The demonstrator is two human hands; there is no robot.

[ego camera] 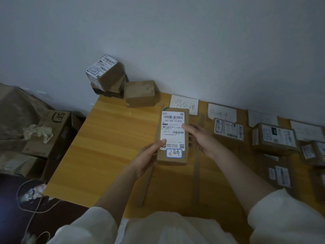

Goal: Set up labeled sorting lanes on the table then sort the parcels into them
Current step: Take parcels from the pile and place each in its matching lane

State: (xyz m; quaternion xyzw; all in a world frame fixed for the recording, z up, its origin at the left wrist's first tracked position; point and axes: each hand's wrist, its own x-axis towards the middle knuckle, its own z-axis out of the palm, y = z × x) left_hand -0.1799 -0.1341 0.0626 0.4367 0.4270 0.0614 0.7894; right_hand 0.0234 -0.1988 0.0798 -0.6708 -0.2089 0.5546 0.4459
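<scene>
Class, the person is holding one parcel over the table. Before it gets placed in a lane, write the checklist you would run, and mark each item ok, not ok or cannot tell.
1. Parcel held in both hands, left hand and right hand: ok.
2. Shipping label facing up and readable, with a handwritten blue-framed sticker: ok.
3. Lane cards in place along the wall, first lane card and second lane card: ok.
4. Sticker text matched to a lane card: cannot tell, handwriting is unclear.
5. Bare table beneath the first lane card: ok.
</scene>
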